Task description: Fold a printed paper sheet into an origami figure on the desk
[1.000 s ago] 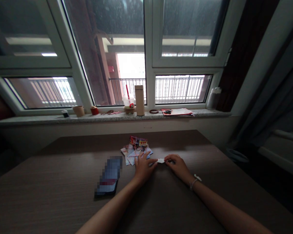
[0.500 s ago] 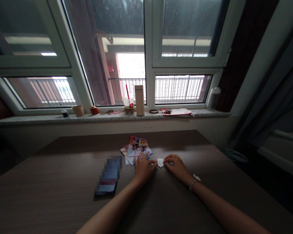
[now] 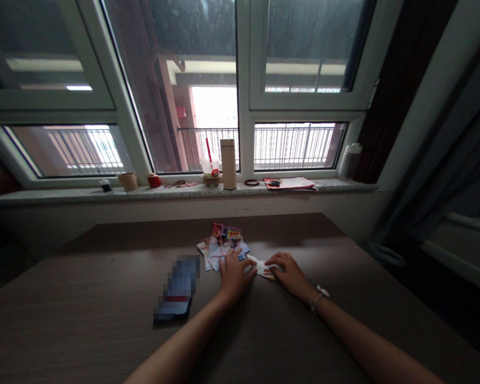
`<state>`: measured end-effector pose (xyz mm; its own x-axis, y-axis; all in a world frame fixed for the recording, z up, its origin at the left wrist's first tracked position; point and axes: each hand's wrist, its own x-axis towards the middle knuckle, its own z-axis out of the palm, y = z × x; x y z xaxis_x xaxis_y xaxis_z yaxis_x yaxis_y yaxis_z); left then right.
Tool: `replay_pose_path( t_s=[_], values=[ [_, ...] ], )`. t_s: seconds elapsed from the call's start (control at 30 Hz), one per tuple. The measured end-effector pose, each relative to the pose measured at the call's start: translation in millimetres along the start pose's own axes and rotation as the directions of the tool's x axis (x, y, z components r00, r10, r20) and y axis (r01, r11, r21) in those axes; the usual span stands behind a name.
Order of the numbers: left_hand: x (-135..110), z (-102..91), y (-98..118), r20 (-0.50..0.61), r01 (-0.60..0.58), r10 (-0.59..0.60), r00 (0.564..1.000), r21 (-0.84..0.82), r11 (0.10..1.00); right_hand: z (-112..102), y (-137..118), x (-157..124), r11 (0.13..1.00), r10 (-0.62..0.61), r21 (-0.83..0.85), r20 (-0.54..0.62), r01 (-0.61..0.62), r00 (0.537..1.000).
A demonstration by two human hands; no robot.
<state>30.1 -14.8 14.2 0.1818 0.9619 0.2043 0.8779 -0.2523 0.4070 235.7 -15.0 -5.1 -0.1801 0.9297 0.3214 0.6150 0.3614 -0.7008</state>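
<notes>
A small piece of folded paper, white with some red marks, is between my two hands just above or on the brown table. My left hand pinches its left edge between thumb and finger, the other fingers reaching over the printed leaflets. On the right edge, the thumb and fingers of my right hand are closed; a bracelet circles that wrist. The fanned, colourful leaflets lie directly beyond my left hand, which partly covers them. Left of that hand is a phone, its screen blurred out.
The brown table ends before a stone window sill. Along the sill stand a tan bottle, a plastic cup with a red straw, a paper cup, a red spool, scissors on papers and a clear bottle.
The paper was a compact, roughly hexagonal shape; now it looks opened out wider, with red marks showing. Both hands have shifted only slightly at the fingers. The leaflets and phone stay put.
</notes>
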Motion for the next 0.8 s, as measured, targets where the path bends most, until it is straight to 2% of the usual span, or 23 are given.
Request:
replay_pose_path(
  t_s=[0.2, 0.43, 0.7, 0.8],
  values=[
    [2.3, 2.5, -1.4, 0.047, -0.021, 0.021, 0.999, -0.007, 1.0, 0.8, -1.9, 0.3, 1.0, 0.004, -0.025, 0.024, -0.004, 1.0],
    [2.6, 0.3, -5.0, 0.02, -0.032, 0.033, 0.999, -0.056, 0.998, 2.0, -1.6, -0.9, 0.996, -0.005, -0.087, 0.015, 0.007, 1.0],
    [4.1, -5.5, -10.5, 0.11, -0.077, 0.085, 0.99, -0.07, 0.995, 2.9, -0.7, -0.2, 0.998, 0.023, -0.057, 0.018, -0.022, 1.0],
    [3.5, -8.6, -8.5, 0.135, -0.06, 0.069, 0.988, -0.067, 0.996, 2.8, -0.9, -0.3, 0.998, 0.026, -0.051, 0.016, -0.025, 1.0]
  ],
)
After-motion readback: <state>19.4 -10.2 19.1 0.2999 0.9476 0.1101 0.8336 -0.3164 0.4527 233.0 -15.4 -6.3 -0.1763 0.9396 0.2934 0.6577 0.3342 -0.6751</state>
